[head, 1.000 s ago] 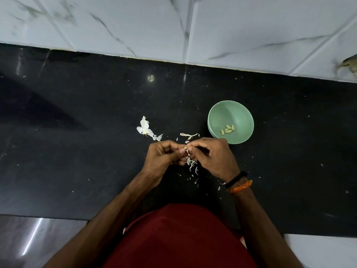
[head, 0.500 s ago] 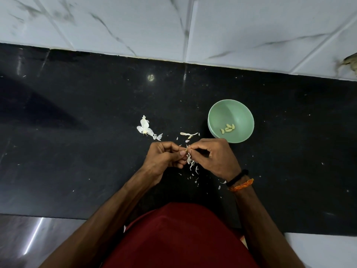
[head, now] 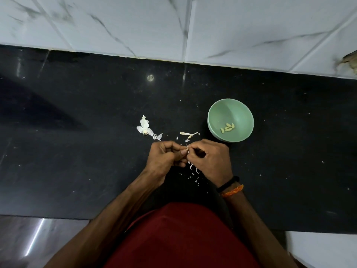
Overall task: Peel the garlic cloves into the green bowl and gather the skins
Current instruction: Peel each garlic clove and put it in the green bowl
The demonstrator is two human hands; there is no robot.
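While your two hands meet near the middle of the counter [head: 77, 151], the clove [head: 186, 149] sits pinched between them; your left hand [head: 166, 158] curls round it with thumb and fingers closed, and your right hand [head: 209, 161] nips at the skin on its upper end with thumb and forefinger drawn tight; only a pale sliver of the clove shows between the fingertips, so how much skin is left on it cannot be told.

The risk, as I judge it, is a slip; the clove is small and smooth once bared, and a hard tug on the skin could squirt it out onto the dark counter rather than into the green bowl [head: 212, 120]; pull in short strokes and keep the left pinch firm. A second risk is scatter; loose skins [head: 193, 170] already lie under and just in front of your hands, a larger papery piece [head: 144, 128] lies toward the back left of them, and a strip [head: 188, 133] lies just behind them, so each flick spreads what you must later gather.

The bowl stands just behind and to the right of your right hand, near but apart from it, with a few peeled cloves [head: 228, 127] on its floor; the drop should be short.
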